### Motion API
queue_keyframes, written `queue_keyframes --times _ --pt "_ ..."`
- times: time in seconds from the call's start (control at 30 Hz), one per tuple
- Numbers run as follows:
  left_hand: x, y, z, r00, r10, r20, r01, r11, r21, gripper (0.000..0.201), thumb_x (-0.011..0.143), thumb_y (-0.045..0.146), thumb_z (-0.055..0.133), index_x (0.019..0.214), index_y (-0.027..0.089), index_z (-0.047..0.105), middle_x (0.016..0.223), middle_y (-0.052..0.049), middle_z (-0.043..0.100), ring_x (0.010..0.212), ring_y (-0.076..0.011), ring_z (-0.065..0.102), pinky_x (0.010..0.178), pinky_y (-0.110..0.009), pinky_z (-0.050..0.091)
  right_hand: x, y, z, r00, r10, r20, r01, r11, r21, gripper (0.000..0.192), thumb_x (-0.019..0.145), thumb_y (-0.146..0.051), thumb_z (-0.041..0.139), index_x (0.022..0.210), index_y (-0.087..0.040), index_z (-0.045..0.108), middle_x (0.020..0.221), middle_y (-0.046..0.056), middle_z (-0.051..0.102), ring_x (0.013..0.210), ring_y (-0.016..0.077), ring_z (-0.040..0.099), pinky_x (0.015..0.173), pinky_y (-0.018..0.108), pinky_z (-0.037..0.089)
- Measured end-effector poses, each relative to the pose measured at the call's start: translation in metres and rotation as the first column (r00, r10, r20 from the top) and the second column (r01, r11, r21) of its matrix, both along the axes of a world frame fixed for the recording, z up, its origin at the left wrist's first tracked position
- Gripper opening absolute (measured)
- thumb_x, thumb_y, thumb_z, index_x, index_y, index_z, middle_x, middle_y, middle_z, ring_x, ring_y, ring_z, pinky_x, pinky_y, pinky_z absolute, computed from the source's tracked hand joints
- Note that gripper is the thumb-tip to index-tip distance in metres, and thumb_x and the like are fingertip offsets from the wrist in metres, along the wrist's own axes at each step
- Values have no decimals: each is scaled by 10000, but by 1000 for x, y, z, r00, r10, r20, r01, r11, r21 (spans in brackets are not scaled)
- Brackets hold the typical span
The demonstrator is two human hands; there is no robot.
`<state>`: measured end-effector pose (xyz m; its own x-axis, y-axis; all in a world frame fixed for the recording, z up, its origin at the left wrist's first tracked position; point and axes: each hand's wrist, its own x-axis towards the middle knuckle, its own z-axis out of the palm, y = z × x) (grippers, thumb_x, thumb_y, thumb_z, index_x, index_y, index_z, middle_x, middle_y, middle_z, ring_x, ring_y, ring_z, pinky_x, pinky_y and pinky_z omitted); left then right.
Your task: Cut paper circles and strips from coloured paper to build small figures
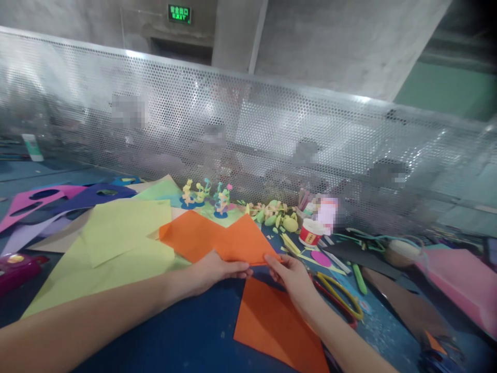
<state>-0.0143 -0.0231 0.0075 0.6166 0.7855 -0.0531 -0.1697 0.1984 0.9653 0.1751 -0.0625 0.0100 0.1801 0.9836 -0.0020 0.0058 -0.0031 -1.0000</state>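
Note:
Both of my hands hold a folded orange paper [217, 238] by its near edge, just above the blue table [182, 336]. My left hand [215, 272] pinches the edge near the middle. My right hand [291, 277] pinches the right corner of the same sheet. A second flat orange sheet [275, 324] lies on the table under my right wrist.
Yellow-green sheets [116, 243] and purple and pink cut-out scraps [46, 202] lie at left. Small paper figures [205, 197], a red-and-white glue pot [310, 233], scissors with yellow and red handles [341, 298] and pink paper [462, 285] sit at right. A perforated metal screen [248, 134] bounds the far edge.

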Motion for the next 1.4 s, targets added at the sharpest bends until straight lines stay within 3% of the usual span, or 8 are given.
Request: queue_keyframes --times 0.17,0.37,0.53,0.77,0.97,1.1,1.4 --pt "1 1 -4 999 25 -21 -23 997 73 265 631 291 746 840 143 679 778 -35 692 739 -163 632 773 -322 500 0 0 -2 1000 2 17 -2 1000 -4 401 522 -498 760 521 -168 532 427 -41 498 411 79 396 451 234 289" --pt "-1 1 -3 1000 2 -3 -2 1000 22 269 644 293 729 862 139 688 808 -51 693 799 -188 636 842 -350 473 2 3 0 999 44 2 -44 999 -3 392 549 -504 747 553 -154 570 474 -21 554 443 82 446 468 220 320" --pt "-1 0 1 1000 19 14 -20 999 41 271 647 285 726 865 132 677 790 -48 681 761 -177 626 794 -328 479 4 5 -2 993 106 -46 -106 994 20 380 574 -491 742 659 -139 627 565 -6 589 506 80 476 514 213 357" --pt "2 0 -3 992 124 27 -123 992 -37 259 593 254 768 800 121 686 754 -47 690 765 -179 639 821 -337 480 5 3 -1 986 163 -42 -162 986 31 346 603 -446 743 702 -132 639 610 -1 601 556 86 491 554 216 366" --pt "1 1 -5 994 109 31 -110 992 53 263 634 273 744 853 134 698 854 -69 709 843 -199 643 832 -327 473 2 -1 3 985 172 -1 -171 984 53 304 610 -402 745 705 -139 626 575 -32 557 550 87 455 560 221 345" --pt "2 -1 -2 994 98 37 -99 995 2 381 612 267 761 968 163 676 999 -83 690 913 -225 639 855 -352 470 0 -2 -1 987 162 5 -162 986 30 285 630 -375 733 738 -135 625 586 -34 555 555 89 455 570 221 337" --pt "2 -4 -5 983 185 -3 -185 982 24 360 556 244 785 886 143 683 879 -77 714 837 -234 653 786 -342 492 -6 -7 -3 981 179 -79 -182 983 -32 282 621 -350 731 777 -142 622 618 -32 537 566 86 433 567 218 334"
